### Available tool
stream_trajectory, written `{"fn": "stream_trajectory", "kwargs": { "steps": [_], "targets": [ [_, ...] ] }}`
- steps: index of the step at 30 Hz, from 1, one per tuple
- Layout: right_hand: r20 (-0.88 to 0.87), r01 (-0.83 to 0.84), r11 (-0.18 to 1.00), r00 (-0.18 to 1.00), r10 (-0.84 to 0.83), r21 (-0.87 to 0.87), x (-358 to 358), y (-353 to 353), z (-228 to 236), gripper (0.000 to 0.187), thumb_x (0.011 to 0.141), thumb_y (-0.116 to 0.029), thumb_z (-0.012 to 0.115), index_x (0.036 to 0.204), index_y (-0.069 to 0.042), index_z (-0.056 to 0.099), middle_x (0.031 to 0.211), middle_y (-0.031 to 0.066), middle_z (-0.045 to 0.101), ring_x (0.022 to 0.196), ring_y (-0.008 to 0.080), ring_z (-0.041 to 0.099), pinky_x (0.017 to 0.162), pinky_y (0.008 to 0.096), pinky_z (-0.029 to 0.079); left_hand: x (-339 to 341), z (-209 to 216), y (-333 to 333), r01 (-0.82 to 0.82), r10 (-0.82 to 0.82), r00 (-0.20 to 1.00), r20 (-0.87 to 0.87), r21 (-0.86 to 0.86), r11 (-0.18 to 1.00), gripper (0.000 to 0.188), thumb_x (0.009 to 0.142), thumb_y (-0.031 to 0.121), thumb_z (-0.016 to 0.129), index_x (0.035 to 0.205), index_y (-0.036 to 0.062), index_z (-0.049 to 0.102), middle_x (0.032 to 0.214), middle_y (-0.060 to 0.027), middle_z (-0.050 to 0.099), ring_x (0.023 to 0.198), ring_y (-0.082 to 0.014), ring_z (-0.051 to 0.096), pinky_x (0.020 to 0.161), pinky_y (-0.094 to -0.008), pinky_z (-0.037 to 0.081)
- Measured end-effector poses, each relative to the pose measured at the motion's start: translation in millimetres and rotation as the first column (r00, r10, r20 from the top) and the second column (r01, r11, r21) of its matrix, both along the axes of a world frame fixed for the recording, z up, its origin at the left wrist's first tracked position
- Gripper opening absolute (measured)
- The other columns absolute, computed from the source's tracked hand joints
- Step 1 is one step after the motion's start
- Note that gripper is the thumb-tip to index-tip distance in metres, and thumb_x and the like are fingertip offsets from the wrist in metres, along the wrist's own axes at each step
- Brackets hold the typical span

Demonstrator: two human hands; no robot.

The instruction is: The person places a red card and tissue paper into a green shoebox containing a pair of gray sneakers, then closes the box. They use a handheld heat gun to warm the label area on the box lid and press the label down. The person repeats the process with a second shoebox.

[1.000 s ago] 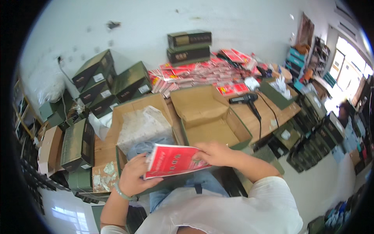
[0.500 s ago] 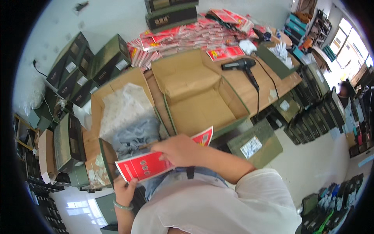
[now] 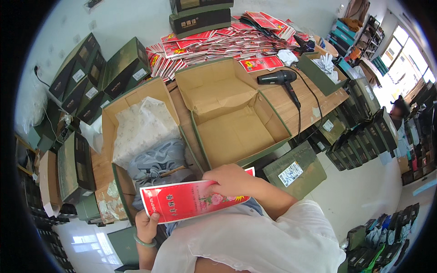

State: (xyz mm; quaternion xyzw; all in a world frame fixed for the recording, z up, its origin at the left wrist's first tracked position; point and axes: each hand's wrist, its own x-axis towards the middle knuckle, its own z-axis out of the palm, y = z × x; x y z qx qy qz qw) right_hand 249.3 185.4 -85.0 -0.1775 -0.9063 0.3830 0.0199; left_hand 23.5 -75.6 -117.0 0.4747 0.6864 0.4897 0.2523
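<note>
Beyond the far edge of the wooden table (image 3: 276, 97), a pale wall (image 3: 132, 29) with dark marks. Past the far right corner, a rack (image 3: 374, 31) and bright daylight through a window (image 3: 400, 42). Below the right edge, glossy floor (image 3: 353, 182); past the near left corner, glare (image 3: 88, 243).

Between the left hand (image 3: 146, 227) and the right hand (image 3: 230, 179), we note dark characters on the red packet (image 3: 184, 202), beside the left thumb. Beyond the grip, we find pale characters on the dark end of a box (image 3: 200, 22). Right of the grip, a white label (image 3: 290, 174) on a green box (image 3: 312, 166) bears print and blue marks. On the stacked boxes (image 3: 73, 68) left beyond the grip, we find labels too small to read.
</note>
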Motion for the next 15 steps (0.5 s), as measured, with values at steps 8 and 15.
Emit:
{"fn": "stream_trajectory", "kwargs": {
  "steps": [8, 15],
  "targets": [
    [-0.253, 0.453, 0.889, 0.854, -0.455, -0.069, 28.7, -14.6, 11.9, 0.018, 0.084, -0.018, 0.076, 0.099, -0.007, 0.074, 0.081, 0.0085, 0.071, 0.072, 0.0165, 0.068, 0.067, 0.0298, 0.052, -16.1, -17.7, -16.3, -0.353, 0.358, 0.932, 0.054, 0.348, 0.868, 0.047, 0.107, 0.026, 0.033, 0.104, -0.0048, 0.069, 0.098, -0.0159, 0.071, 0.089, -0.0258, 0.066, 0.091, -0.0398, 0.048],
    [-0.532, 0.281, 0.956, 0.824, -0.194, 0.086, -41.3, -39.5, 47.4, 0.015, 0.087, -0.008, 0.071, 0.101, -0.004, 0.073, 0.091, 0.0100, 0.073, 0.079, 0.0207, 0.069, 0.073, 0.0322, 0.053, -34.8, -50.6, -41.8, -0.553, 0.619, 0.767, -0.167, 0.318, 0.770, 0.034, 0.104, 0.013, 0.039, 0.130, -0.0003, 0.057, 0.110, -0.0129, 0.068, 0.105, -0.0248, 0.061, 0.104, -0.0384, 0.040]
  ]
}}
